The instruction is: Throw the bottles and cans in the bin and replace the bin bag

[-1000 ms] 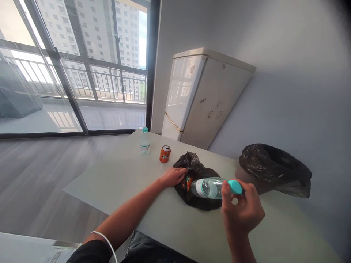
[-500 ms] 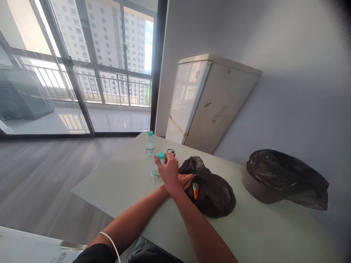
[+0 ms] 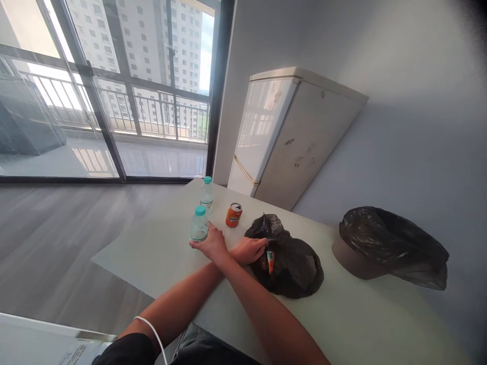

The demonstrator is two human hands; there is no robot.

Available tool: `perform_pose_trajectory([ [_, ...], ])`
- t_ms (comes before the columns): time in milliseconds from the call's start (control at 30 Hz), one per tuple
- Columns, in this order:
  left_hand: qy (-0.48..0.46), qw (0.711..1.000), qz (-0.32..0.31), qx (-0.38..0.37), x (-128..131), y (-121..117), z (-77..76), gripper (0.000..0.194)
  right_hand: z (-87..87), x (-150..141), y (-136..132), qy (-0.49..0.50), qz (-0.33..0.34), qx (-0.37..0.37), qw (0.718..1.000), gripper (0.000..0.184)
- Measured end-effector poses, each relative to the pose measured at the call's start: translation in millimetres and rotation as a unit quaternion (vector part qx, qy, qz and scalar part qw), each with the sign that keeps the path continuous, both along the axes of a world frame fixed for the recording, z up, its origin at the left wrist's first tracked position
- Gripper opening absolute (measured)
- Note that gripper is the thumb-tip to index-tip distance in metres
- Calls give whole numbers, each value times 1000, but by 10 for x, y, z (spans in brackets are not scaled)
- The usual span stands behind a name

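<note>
My forearms cross over the table. My right hand [image 3: 211,245] reaches to the left, with its fingers wrapped round the lower part of a clear plastic bottle [image 3: 199,225] with a teal cap, which stands upright. To the right of it, my left hand [image 3: 248,250] is closed on the edge of a black plastic bag [image 3: 294,271]. An orange and white wrapper or pack [image 3: 270,261] shows at the bag's mouth. Behind my hands stand an orange drink can [image 3: 233,216], its top opened, and a second teal-capped bottle [image 3: 206,195].
A bin [image 3: 352,258] lined with a black bag stands on the right of the pale table [image 3: 152,253], close to the wall. Beyond the table is a white fridge [image 3: 289,137] with worn patches. Glass sliding doors [image 3: 152,101] are at the back left.
My right hand has gone from the near bottle's cap down to its lower body, and that bottle now stands further left. The can has come into full view. My left hand stays at the bag.
</note>
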State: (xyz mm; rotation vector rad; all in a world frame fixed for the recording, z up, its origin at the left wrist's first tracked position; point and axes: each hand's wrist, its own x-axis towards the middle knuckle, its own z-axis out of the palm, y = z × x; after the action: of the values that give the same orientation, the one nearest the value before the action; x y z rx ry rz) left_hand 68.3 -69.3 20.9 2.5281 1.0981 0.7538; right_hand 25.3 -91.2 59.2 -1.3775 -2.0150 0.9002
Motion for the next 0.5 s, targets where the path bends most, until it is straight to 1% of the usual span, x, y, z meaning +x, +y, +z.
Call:
perform_pose_trajectory([
  [133, -10, 1000, 4, -13, -38, -25, 47, 29, -33, -390, 56, -9, 35, -8, 999, 63],
  [233, -20, 1000, -2, -23, -48, -23, 62, 27, -74, -537, 133, 6, 45, -9, 999, 65],
  [333, -31, 999, -4, -29, -47, -8, 60, 25, -139, -561, 198, 19, 55, -17, 998, 64],
  [367, -35, 999, -3, -33, -46, -1, 57, 25, -159, -548, 215, 23, 59, -23, 998, 67],
  [433, -41, 998, -1, -41, -46, 19, 43, 25, -181, -480, 238, 30, 62, -33, 997, 81],
  [500, -47, 998, 1, -49, -47, 50, 15, 24, -166, -342, 230, 36, 59, -31, 997, 96],
])
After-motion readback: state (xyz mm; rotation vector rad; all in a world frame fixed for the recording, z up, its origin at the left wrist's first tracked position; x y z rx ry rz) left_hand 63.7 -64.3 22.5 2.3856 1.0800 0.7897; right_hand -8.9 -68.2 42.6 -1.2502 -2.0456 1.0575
